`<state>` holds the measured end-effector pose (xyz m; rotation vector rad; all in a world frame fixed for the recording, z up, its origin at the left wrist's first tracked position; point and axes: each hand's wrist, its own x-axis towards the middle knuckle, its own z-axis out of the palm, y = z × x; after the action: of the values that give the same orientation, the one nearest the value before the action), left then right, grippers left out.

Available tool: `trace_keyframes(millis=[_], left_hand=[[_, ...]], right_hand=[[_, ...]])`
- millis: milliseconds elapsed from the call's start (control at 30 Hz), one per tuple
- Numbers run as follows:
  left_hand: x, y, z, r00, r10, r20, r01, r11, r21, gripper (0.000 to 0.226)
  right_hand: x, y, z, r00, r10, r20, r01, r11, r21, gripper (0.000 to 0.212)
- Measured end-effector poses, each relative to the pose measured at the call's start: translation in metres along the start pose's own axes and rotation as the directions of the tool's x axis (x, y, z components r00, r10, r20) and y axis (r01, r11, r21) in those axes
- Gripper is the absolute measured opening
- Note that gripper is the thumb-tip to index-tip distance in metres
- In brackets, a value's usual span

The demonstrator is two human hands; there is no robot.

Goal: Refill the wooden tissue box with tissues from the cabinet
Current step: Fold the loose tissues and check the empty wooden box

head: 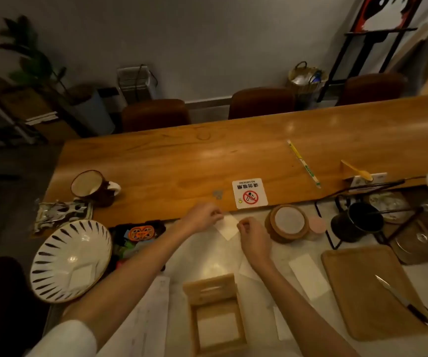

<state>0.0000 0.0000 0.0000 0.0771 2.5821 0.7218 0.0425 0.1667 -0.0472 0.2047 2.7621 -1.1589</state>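
Two pinching grips on one small tissue (pixel 227 226): left hand (pixel 202 213) at its far-left edge, right hand (pixel 252 235) at its right edge, fingers of both curled in, thumb and fingertips closed on the thin white sheet. Holds it flat and a little skewed, a soft pale rectangle over the glossy, light stone worktop (pixel 207 253).

Nearer the body, between the forearms, the wooden tissue box (pixel 194 328): light, matte, square-cornered, open on top, a white layer at its bottom. At its far end, a slotted lid (pixel 209 288), raised.

To the right, a long white paper strip (pixel 308 275) flat on the stone, then a round-cornered wooden cutting board (pixel 370 292) with a slim knife (pixel 403 301) on it. Just right of the right hand, a round wooden container (pixel 289 222) with a pale top. To the left, a glossy white plate (pixel 71 258) with dark radial strokes. Beyond the hands, a warm polished wooden counter (pixel 207 155) bearing a square no-smoking sign (pixel 249 193).
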Motion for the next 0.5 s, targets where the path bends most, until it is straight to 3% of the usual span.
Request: trace_keyframes(millis=[167,267,367,500], left_hand=[[0.023,-0.005,0.041,0.991,0.051,0.120,-0.074,0.978,0.193,0.028],[0.027,-0.018,0.050,0.994,0.103,0.048,-0.112,0.953,0.283,0.025],[0.026,-0.031,0.055,0.992,0.126,-0.003,-0.120,0.946,0.300,0.037],[0.018,-0.042,0.056,0.992,0.123,-0.018,-0.111,0.938,0.327,0.044]], right_hand=[[0.014,0.004,0.028,0.997,0.070,0.015,-0.062,0.946,-0.318,0.024],[0.018,0.010,0.034,0.996,0.094,0.002,-0.088,0.937,-0.339,0.026],[0.022,0.011,0.036,0.993,0.115,0.036,-0.097,0.942,-0.322,0.021],[0.024,0.017,0.031,0.990,0.040,0.137,0.013,0.932,-0.363,0.015]])
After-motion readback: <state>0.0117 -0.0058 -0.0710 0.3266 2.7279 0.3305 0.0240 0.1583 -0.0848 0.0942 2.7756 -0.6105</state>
